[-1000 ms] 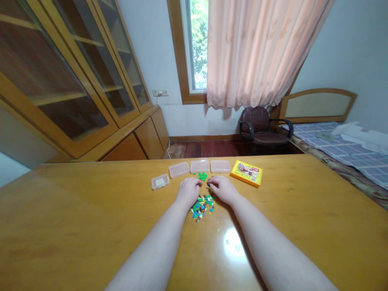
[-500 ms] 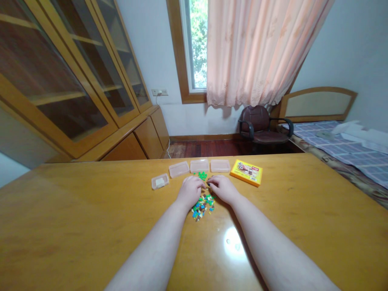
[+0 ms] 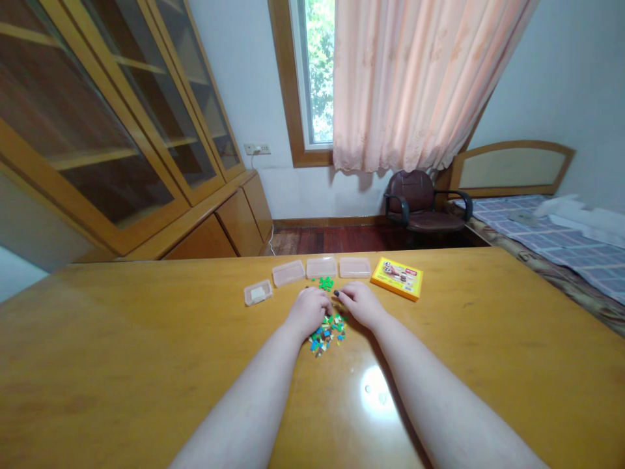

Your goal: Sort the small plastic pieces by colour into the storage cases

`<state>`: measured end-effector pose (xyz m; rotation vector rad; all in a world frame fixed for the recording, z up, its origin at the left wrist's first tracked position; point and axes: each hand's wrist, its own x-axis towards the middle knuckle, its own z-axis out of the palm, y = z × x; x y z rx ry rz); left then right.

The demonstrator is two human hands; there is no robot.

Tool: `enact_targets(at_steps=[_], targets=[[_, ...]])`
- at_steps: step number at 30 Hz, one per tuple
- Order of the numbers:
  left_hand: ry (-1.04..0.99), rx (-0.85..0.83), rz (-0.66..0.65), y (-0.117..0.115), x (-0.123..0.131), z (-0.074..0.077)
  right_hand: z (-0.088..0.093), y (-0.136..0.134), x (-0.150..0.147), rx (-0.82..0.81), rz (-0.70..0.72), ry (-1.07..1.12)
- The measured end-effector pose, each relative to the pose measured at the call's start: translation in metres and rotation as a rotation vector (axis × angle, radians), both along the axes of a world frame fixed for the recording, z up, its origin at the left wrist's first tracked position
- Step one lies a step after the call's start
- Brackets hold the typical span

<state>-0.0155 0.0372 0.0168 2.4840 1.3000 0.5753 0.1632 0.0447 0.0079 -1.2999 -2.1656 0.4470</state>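
Work in view: bare hands picking at a mixed pile of small plastic bricks (image 3: 326,333) on a wooden surface (image 3: 146,352). The pile is a low, loose heap of green, blue, yellow, tan and dark pieces.

Left hand (image 3: 308,311) is just behind the pile's left side, curled, with fingers turned down. It looks loosely clenched, but cannot tell if it holds a piece. Right hand (image 3: 360,304) is just behind the pile's right side, fingers drawn together and pointing toward the left hand. A dark speck (image 3: 336,294) shows at its fingertips, too small to tell if it is a brick or a fingernail, so any grasp is unclear.

A small cluster of green bricks (image 3: 325,283) lies apart from the pile, just behind it and past the hands. Farther behind the pile is a row of four clear plastic boxes, the leftmost box (image 3: 258,292) with something white inside. A yellow printed box (image 3: 396,279) lies behind and to the right of the pile.

At this point, the green cluster is separate and the mixed heap is right under both hands, so the pile is where the work sits and any next picking would start there.
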Motion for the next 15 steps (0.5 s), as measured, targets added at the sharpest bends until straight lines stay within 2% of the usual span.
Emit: enact_targets(at_steps=[8, 11, 15], targets=[[0.027, 0.016, -0.021, -0.002, 0.0019, 0.0007, -0.0045, 0.0001, 0.0009, 0.037, 0.086, 0.01], [0.046, 0.025, -0.007, -0.0016, 0.0016, -0.001, -0.0053, 0.0006, 0.0009, 0.038, 0.052, -0.007], [0.035, 0.012, 0.059, 0.0, 0.0001, -0.0009, -0.0038, 0.0002, 0.0013, 0.044, -0.061, 0.0]])
